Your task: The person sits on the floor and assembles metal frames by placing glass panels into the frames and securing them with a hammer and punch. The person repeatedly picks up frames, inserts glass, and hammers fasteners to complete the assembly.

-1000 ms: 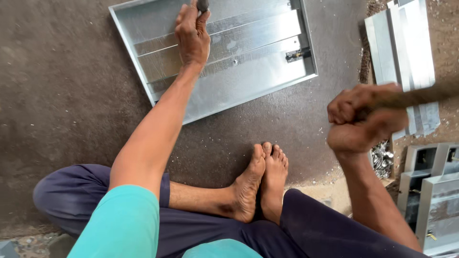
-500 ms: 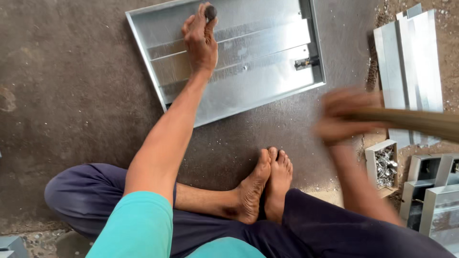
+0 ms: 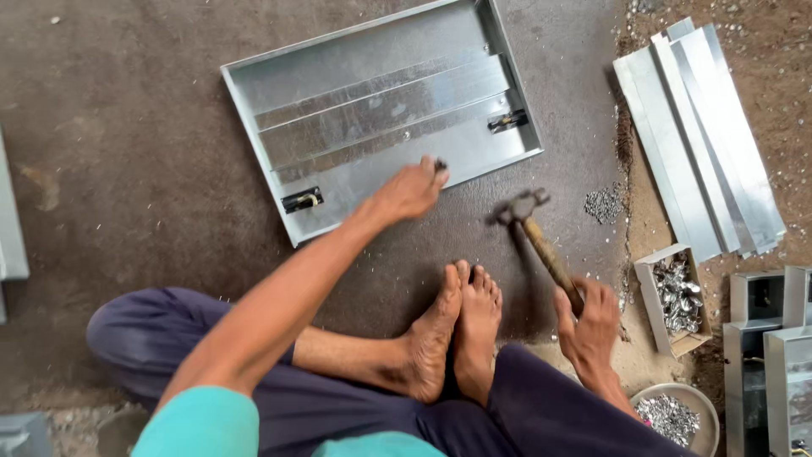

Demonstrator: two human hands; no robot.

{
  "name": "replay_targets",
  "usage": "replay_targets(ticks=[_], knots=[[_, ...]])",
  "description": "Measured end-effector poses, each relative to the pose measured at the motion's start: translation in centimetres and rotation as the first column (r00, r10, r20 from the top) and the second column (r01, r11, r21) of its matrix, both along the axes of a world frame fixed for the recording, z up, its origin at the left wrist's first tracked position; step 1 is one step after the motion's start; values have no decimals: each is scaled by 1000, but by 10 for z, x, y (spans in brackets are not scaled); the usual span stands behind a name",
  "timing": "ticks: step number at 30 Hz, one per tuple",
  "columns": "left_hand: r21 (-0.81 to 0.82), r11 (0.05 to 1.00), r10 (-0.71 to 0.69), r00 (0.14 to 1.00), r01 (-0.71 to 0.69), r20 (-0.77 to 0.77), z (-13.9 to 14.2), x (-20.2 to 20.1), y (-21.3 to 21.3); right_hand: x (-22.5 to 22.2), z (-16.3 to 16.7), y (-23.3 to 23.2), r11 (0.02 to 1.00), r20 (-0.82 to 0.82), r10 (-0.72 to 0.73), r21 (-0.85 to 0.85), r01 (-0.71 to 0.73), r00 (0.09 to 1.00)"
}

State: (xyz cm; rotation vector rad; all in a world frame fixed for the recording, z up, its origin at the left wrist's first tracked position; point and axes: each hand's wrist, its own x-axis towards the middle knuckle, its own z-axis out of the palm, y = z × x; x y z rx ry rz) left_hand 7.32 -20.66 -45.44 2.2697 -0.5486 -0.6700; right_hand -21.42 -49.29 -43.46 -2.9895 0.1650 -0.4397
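Left hand (image 3: pixel 412 189) sits at near edge of shallow galvanized sheet-metal tray (image 3: pixel 381 114), fingers pinching a small dark punch (image 3: pixel 441 164). Right hand (image 3: pixel 589 317) w/ fingers wrapped tight round wooden-handled steel hammer (image 3: pixel 535 238), head just above the dark floor (image 3: pixel 127 169).

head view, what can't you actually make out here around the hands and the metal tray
Head view only:
- The small dark piece at the left hand: fingers cover it, kind unclear.
- Hammer head: motion-blurred; the right hand hides the handle end.
- Metal tray: far corner cut by the top edge.
- Bits in the small box and bowl: too small to tell.
- Grey boxes: cut by the right edge.
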Motion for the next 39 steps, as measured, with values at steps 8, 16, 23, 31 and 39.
replay_targets(ticks=[8,16,23,31,39], knots=[[-143,988,118,906,-65,406,246,86,86,158,49,134,283,-10,54,959,-6,999],[-436,776,504,863,-455,-3,223,-19,154,188,188,152,373,596,217,681,-630,773],[-178,955,160,915,-238,-370,84,-143,81,171,57,82,741,424,453,310,-596,784],[82,971,175,903,-224,391,18,-50,76,148,-51,-123,908,-156,-199,342,242,967],[81,961,240,942,-264,233,5,-84,147,178,-26,-94,945,-300,-186,208,254,936]])
